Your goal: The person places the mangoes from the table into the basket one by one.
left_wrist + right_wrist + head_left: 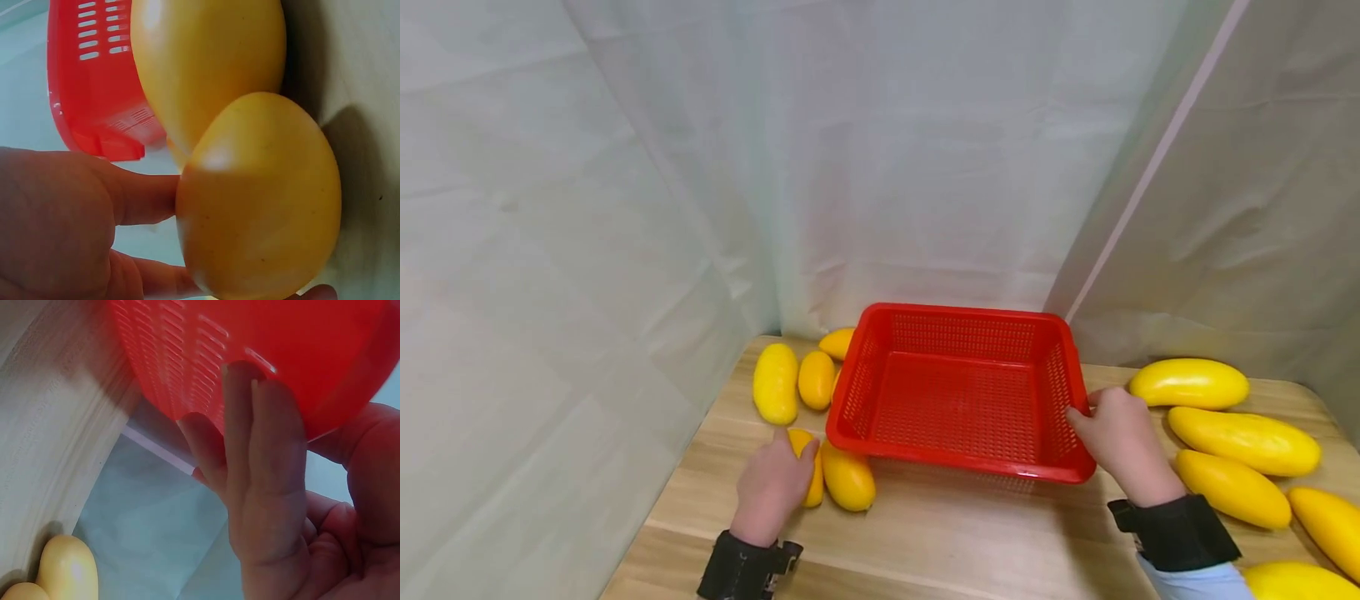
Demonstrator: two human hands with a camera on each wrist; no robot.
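Note:
With thumb and fingers, my left hand (772,481) grips a yellow mango (259,200) at the table's left side. Another mango (847,477) lies right against it, beside the near left corner of a red plastic basket (955,462). The basket has slotted walls and nothing inside it. My right hand (1120,433) holds its right rim, thumb over the edge and fingers spread along the outer wall (187,356). A shadow falls on the wood below that side.
Behind the left hand lie more yellow fruits (775,383), some partly hidden by the basket. Several longer yellow fruits (1243,440) sit on the table's right side, close to the right wrist. Pale fabric walls (925,167) enclose the back and sides of the wooden table (910,542).

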